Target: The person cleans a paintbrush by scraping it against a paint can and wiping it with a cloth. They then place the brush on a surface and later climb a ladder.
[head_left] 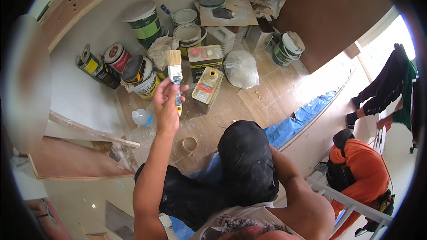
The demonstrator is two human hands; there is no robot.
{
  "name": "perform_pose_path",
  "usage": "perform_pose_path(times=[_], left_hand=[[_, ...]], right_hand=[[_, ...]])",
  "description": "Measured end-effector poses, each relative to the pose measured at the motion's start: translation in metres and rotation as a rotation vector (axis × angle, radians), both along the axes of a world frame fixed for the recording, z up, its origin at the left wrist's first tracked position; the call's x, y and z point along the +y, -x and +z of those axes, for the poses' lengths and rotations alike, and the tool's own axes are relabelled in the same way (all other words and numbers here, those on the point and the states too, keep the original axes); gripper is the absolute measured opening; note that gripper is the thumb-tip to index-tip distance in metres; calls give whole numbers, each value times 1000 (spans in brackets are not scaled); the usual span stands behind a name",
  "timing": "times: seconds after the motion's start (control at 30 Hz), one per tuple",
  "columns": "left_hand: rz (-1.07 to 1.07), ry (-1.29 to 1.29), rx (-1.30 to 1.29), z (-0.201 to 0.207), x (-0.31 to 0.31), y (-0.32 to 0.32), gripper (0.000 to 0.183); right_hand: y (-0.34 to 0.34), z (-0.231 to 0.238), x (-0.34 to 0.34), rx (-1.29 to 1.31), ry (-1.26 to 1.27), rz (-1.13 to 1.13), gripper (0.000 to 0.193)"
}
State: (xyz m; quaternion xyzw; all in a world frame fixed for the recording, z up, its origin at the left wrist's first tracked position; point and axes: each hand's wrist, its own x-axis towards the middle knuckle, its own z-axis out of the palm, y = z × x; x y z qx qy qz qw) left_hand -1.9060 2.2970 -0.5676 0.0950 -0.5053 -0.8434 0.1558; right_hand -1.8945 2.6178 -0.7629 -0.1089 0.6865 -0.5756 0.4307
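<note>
In my left hand (165, 106) is a flat paintbrush (175, 70), held upright with its pale bristles on top and its handle stained blue and white. My fingers are closed round the handle. Just right of the brush stands a rectangular metal can (207, 87) with an uncapped spout and a red handle. Behind it is a similar black and yellow can (205, 57) with a red cap. My right arm (291, 173) passes behind my bent knee (247, 160), which hides the right hand.
Paint buckets (148, 31) crowd the wall, beside a white plastic bag (241, 69). A plastic bottle (141, 117) and a small round container (189, 144) are on the floor near me. Blue sheeting (298, 118) lies to the right. Beyond it are a person in orange (364, 162) and a ladder (351, 202).
</note>
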Motion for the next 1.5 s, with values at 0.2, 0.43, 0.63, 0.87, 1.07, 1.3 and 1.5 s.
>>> perform_pose_path(times=[0.2,0.43,0.63,0.87,1.07,1.3,1.5], left_hand=[[-60,-186,-143,10,-19,1,18],[-372,-398,-392,5,1,-6,17],[-389,-427,-428,-13,30,-1,39],[-417,-134,-506,-24,49,12,37],[-277,620,-140,-84,48,83,38],[-86,758,183,-142,79,107,35],[-105,757,74,-146,79,100,42]], right_hand=[[-31,-58,-13,140,-204,-164,25],[-23,-84,-35,268,-310,-266,24],[-19,-109,-37,484,-376,-173,26],[-26,-111,-30,960,-387,-254,26],[118,-60,0,905,-496,-620,17],[368,44,-17,1538,-543,-620,25],[537,84,-53,1510,-788,-673,49]])
